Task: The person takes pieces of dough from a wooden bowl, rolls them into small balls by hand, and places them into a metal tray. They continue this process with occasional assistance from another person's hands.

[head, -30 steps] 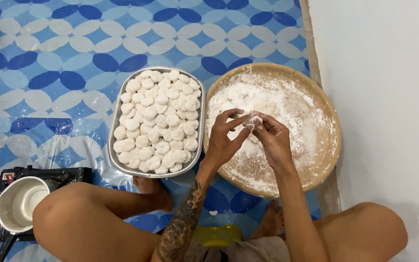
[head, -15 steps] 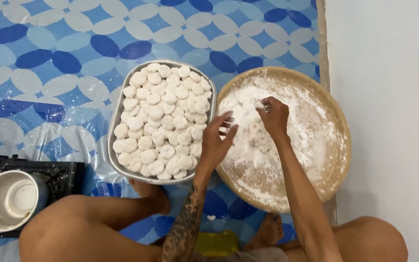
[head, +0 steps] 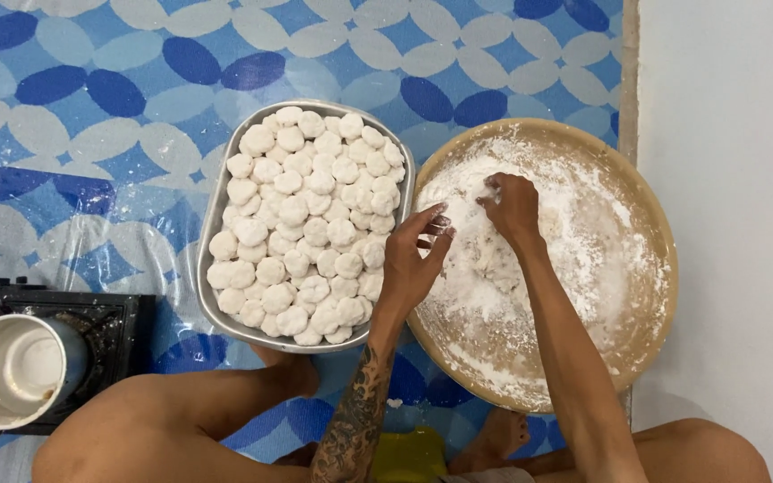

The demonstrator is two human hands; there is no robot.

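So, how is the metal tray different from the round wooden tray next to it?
The metal tray is rectangular with rounded corners and grey; the round wooden tray is circular and tan. The metal tray is packed with small white dough pieces; the wooden one holds loose flour and a dough lump. The right hand is in the flour and the left hand over the wooden tray's rim; none reach into the metal tray. Both lie on the blue patterned mat.

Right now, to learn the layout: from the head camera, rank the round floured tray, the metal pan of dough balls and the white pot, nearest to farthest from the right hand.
1. Round tray: under the right hand.
2. Metal pan: to its left.
3. White pot: far left, on a stove.
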